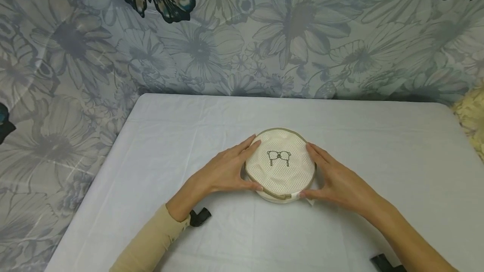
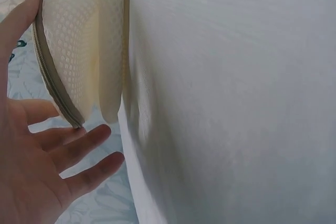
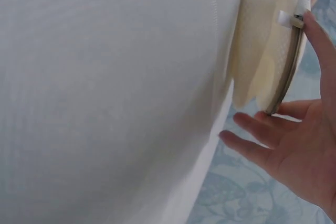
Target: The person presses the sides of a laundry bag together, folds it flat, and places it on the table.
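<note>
Smooth white tablecloth (image 1: 159,146); left hand (image 1: 223,171), right hand (image 1: 336,184), fingers straight, grip released, flank round cream mesh pouch (image 1: 280,165).

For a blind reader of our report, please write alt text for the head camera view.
Two hands touch the sides of a round cream mesh laundry pouch lying on a white covered table: the left hand and the right hand, fingers mostly straight. The pouch has an olive zip rim and a small bra drawing; floral fabric hangs behind.

White-covered table (image 1: 378,146) before a floral curtain (image 1: 264,32).
</note>
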The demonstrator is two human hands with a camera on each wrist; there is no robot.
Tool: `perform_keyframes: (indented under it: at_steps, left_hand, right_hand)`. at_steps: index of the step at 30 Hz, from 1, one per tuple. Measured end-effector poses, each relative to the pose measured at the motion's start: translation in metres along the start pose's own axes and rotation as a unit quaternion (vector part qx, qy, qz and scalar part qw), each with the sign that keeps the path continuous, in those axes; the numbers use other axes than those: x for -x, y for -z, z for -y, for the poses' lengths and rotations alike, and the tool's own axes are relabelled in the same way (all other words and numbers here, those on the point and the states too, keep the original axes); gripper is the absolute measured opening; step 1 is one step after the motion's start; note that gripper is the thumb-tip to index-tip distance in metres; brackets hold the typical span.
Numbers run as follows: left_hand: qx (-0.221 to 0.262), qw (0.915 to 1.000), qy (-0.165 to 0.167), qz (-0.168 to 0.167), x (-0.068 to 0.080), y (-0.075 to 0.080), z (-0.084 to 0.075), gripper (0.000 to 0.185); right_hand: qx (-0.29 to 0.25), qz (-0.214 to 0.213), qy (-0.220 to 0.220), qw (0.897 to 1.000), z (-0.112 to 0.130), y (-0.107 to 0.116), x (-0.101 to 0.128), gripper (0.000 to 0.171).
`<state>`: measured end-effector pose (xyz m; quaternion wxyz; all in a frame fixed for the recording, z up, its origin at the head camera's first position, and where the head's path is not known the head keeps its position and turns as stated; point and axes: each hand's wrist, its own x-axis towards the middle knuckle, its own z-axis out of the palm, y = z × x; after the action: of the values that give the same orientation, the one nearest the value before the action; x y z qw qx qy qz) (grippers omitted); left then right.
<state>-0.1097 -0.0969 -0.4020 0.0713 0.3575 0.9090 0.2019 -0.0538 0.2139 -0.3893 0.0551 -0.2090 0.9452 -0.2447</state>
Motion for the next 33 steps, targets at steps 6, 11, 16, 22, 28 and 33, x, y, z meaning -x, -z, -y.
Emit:
perform_keyframes:
  at_steps: [6, 11, 16, 22, 28, 33]
  left_hand:
    - [-0.005, 1.0000, 0.000, -0.001, 0.000, 0.001, 0.001, 0.115]
    - [-0.010, 0.9999, -0.010, -0.008, 0.000, -0.001, 0.001, 0.115]
    - [0.004, 1.0000, 0.001, 0.008, 0.001, -0.004, 0.000, 0.115]
    - [0.011, 0.9997, 0.011, 0.018, 0.001, -0.006, -0.002, 0.115]
    - [0.005, 0.9998, 0.002, 0.019, 0.000, -0.003, -0.007, 0.113]
    - [-0.006, 0.9993, -0.032, 0.020, 0.000, -0.001, -0.010, 0.108]
  right_hand:
    - [-0.005, -0.005, 0.011, 1.000, 0.000, 0.000, -0.002, 0.119]
    - [-0.014, 0.010, 0.006, 1.000, 0.000, -0.001, -0.001, 0.119]
    - [-0.016, 0.023, 0.000, 1.000, 0.000, -0.004, -0.001, 0.120]
    - [-0.014, 0.030, -0.004, 0.999, 0.000, -0.004, -0.002, 0.121]
    - [-0.008, 0.027, 0.001, 1.000, 0.001, -0.004, -0.002, 0.120]
    - [0.012, 0.016, 0.008, 1.000, 0.003, -0.006, -0.003, 0.112]
